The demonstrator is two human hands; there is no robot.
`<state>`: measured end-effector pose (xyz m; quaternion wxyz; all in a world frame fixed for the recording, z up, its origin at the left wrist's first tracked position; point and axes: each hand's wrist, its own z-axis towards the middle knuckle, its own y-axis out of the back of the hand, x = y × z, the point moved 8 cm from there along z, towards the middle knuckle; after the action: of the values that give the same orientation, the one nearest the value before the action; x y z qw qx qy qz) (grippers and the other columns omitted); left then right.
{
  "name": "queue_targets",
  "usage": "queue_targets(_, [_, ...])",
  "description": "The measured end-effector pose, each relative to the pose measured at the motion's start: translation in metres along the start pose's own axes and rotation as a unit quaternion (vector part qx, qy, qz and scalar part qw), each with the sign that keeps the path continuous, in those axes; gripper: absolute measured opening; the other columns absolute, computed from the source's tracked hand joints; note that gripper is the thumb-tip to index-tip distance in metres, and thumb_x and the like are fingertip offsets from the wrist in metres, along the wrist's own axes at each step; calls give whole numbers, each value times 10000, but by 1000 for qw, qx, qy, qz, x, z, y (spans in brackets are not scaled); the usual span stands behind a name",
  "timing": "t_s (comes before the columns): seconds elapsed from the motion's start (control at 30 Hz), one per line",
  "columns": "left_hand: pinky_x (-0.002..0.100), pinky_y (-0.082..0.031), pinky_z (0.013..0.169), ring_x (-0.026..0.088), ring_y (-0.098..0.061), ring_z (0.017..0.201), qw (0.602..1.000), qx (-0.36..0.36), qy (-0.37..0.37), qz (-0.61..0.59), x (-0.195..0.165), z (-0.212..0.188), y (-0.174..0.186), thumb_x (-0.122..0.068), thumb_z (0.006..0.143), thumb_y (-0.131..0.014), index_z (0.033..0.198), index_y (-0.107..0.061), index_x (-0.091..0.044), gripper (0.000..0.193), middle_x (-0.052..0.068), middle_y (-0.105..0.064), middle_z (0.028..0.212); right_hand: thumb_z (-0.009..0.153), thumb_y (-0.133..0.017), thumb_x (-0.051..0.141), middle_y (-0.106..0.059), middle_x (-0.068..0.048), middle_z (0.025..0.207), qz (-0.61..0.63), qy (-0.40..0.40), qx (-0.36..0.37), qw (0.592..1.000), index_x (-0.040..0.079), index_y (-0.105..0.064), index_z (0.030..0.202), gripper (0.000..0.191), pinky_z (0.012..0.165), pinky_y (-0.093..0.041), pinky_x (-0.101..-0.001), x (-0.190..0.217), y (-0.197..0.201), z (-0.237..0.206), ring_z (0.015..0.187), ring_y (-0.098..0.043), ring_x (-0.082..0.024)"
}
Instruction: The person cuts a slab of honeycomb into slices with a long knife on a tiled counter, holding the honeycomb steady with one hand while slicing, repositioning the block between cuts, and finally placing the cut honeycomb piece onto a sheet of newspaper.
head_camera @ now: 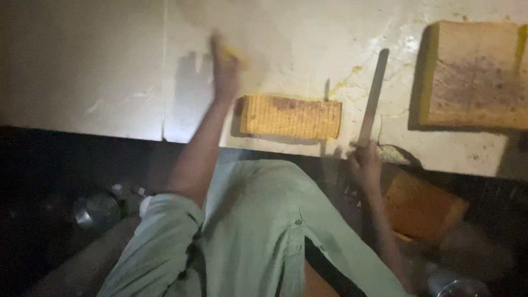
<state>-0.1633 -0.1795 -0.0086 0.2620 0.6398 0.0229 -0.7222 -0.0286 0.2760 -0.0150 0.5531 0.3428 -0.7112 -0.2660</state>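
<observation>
Left hand: upper centre-left of the frame, arm stretched up from my pale green shirt. Blurred by motion. Fingers appear curled together around a small yellow piece that shows at the top of the hand; how tightly they close I cannot tell. The hand lies over the pale counter, just to the upper left of the ridged yellow block.

Right hand: right of centre, at the counter's near edge. Closed in a fist on the handle of a long knife. The flat blade runs up and slightly right across the counter, its tip near the upper right.

Ridged yellow block: centre of frame, lying flat on the counter between the two hands, brownish patch on its top face. It is apart from both hands.

Large yellow-edged slab: upper right, brown stained top, cut off by the right edge of the frame.

Orange-yellow block: lower right, below the counter edge, dim.

Metal vessel: lower left, in dark shadow, shape hard to make out.

Knife handle: hidden inside my fist.
</observation>
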Motion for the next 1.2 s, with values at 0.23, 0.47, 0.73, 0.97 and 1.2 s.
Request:
queue_targets(0.23, [641,-174,1222,452,-123,1556,921,236,-101,293,-56,-127,13,-215,857,-748,1606,-310,-130,872,205,-126,1688,907,-646,83,-682,-275,866,-121,80,35,989,1,-472,1188,341,703,-527,-570,76,-37,71,819,-666,-496])
queue_targets(0.47, [578,-338,1252,471,-283,1544,964,117,46,233,52,-128,147,-136,856,-702,1602,-296,-102,850,256,-241,1669,986,-550,156,-684,-189,968,-43,-4,139,989,17,-462,1129,218,666,-584,-503,231,-144,95,792,-730,-389])
queue_targets(0.73, [671,-177,1289,546,-133,1574,917,-100,121,366,176,14,366,-156,947,-632,1659,-158,-20,866,310,-150,1693,923,-583,68,-607,-208,1042,-37,189,286,939,27,-548,1149,232,729,-569,-498,507,-363,176,870,-679,-421])
queue_targets(0.97, [664,-49,1319,487,-8,1609,873,-69,154,458,284,209,477,-90,931,-621,1654,-73,15,913,275,-46,1730,974,-585,13,-590,-243,1092,79,328,261,905,7,-494,1207,250,793,-559,-494,655,-456,263,955,-659,-435])
queue_targets(1.2, [551,-94,1367,428,-21,1624,881,-89,93,455,277,221,489,-50,1097,-544,1689,-45,-60,774,221,-18,1743,1056,-560,164,-692,-228,999,-51,79,290,952,36,-506,1257,244,683,-565,-523,548,-417,252,869,-724,-443])
